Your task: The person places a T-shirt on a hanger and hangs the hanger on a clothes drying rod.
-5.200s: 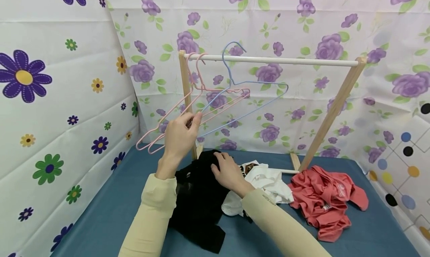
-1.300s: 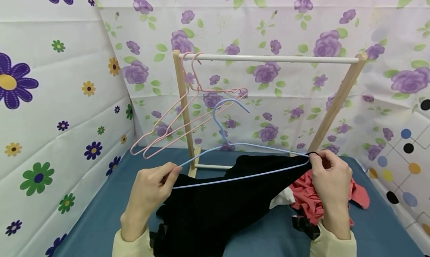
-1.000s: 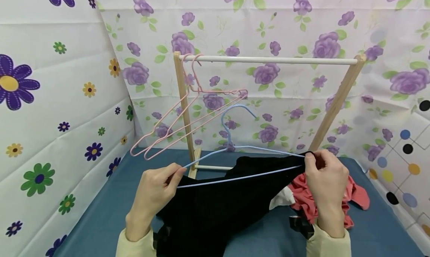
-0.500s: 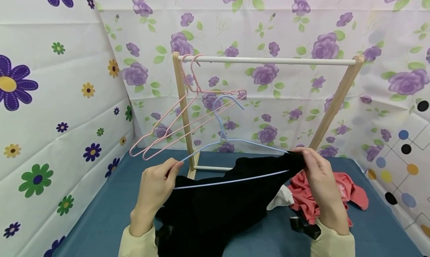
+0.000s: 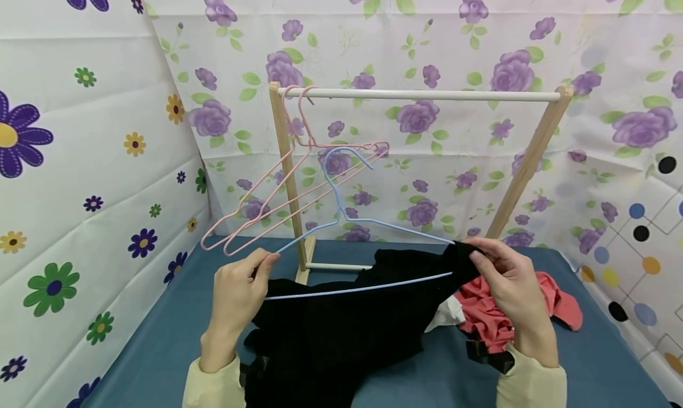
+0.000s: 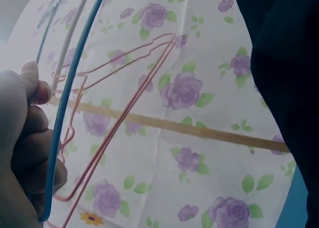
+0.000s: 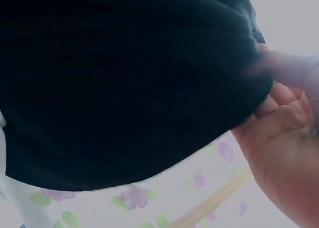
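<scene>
There's the left hand point(image 5: 237, 286), and I see its grip clenched round the left end of a slim pale-blue hanger point(image 5: 357, 290), hook up, just below the level of the rail. Across from it, the right hand point(image 5: 512, 283) has its grip pinching a soft black fabric garment point(image 5: 341, 343), right where the hanger's right end vanishes under the cloth. The lower bar cuts straight across the black fabric, and the garment drapes down between the hands, over the blue-covered bench point(image 5: 176, 337). Behind, I've got 2 thin pink hangers point(image 6: 123, 117) at the left end of the white rail point(image 5: 427, 95) on the pale wooden rack point(image 5: 525, 165). And beyond the right wrist, a crumpled coral-red fabric garment point(image 5: 482, 310) lies on the bench, a scrap of white cloth point(image 5: 449, 313) showing beside it.
</scene>
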Motion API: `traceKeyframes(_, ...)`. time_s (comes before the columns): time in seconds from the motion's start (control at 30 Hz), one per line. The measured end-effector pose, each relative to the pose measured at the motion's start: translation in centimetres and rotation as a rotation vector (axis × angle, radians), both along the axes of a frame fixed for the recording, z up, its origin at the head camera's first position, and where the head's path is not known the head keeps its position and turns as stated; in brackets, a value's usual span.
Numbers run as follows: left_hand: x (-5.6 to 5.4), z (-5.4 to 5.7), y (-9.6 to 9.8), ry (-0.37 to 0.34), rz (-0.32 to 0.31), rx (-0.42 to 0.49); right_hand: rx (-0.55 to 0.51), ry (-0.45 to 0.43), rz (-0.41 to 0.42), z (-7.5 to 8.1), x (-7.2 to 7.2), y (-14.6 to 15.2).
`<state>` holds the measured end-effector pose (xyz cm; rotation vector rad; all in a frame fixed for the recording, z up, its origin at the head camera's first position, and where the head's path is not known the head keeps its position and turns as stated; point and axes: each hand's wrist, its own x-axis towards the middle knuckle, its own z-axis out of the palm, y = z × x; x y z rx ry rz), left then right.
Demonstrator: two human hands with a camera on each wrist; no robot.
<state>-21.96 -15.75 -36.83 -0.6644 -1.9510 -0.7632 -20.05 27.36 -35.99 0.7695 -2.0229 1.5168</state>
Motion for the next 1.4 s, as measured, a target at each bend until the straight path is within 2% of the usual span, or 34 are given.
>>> traceKeyframes(0.17, -0.3, -0.1, -0.6, 0.076, 0.003, 0.01, 0.049, 0.138, 0.026, -0.3, -0.5, -0.3)
traceKeyframes(0.27, -0.5, -0.2, -0.7, 0.121, 0.004, 0.013, 0.084, 0.131, 0.015, -0.3, -0.5, -0.4)
traceKeyframes(0.4, -0.7, -0.3, -0.7, 0.137, -0.018, 0.023, 0.134, 0.103, -0.025, -0.1, -0.2, -0.7)
traceKeyframes(0.53, -0.8, -0.4, -0.3, 0.147, -0.04, 0.028, 0.169, 0.171, -0.03, -0.1, -0.4, -1.1)
traceKeyframes(0.73, -0.9, -0.5, 0.2, 0.184, -0.047, 0.029, 0.221, 0.218, -0.062, -0.1, -0.5, -1.8)
traceKeyframes(1.07, -1.3, -0.8, 1.3, 0.187, -0.055, 0.007, 0.4, 0.296, -0.217, 0.6, 0.0, -2.9)
traceKeyframes(1.4, -1.2, -0.9, 2.3, 0.181, -0.066, -0.007, 0.476, 0.443, -0.413, 1.3, 0.4, -4.1)
